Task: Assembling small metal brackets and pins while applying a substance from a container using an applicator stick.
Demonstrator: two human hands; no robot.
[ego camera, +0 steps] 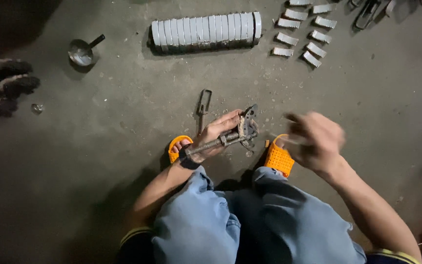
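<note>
- Left hand (216,134): fingers wrapped round a rusty threaded bolt with bracket (228,137), held above the concrete floor (123,146) between the two orange sandals (278,159).
- Bolt's long axis: runs from lower left, near the left wrist, up and to the right, ending in the perforated bracket plate just beyond the fingertips.
- Right hand (316,139): motion-blurred, apart from the bolt, to the right of its bracket end; something thin seems pinched in the fingers, but I cannot tell what, nor how tightly they close.
- Nearer hand: the left, already on the piece; the bracket end points toward the right hand.
- Slotted metal link (203,105): lies on the floor just beyond the left hand, long axis running away from the person.
- Row of pale curved blocks (206,32): stacked side by side, well beyond the hands.
- Loose pale blocks (304,29): two columns, far right of the row.
- Small metal pan (81,51): far left, handle up-right.
</note>
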